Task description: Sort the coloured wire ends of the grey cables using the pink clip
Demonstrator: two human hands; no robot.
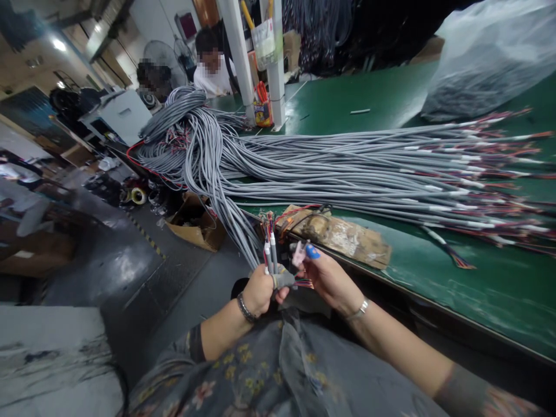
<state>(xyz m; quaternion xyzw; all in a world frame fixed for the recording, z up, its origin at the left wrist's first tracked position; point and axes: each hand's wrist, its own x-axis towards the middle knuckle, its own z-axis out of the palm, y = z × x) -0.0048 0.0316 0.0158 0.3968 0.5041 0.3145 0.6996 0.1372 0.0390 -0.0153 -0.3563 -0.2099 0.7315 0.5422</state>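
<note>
My left hand (262,288) is closed around several grey cables (273,262) below the table edge. White sleeves and stripped coloured wires (270,223) stick up above this fist. A grey covering wraps my left thumb, which points right. Beneath it, thin coloured wire ends (304,284) reach toward my right hand (325,279). That hand is closed in a pinch, with blue wrapping on the thumb and something pale pink at the fingertips. Whether it grips anything there is too blurred to tell. More grey cables (237,229) run from the table down to my left fist.
A large bundle of grey cables (339,168) lies along the green table (490,295). A worn wooden board (339,234) sits at the edge. Behind are a white post (275,87) and a plastic bag (495,63). A cardboard box (197,226) is below left; a person (212,72) sits beyond.
</note>
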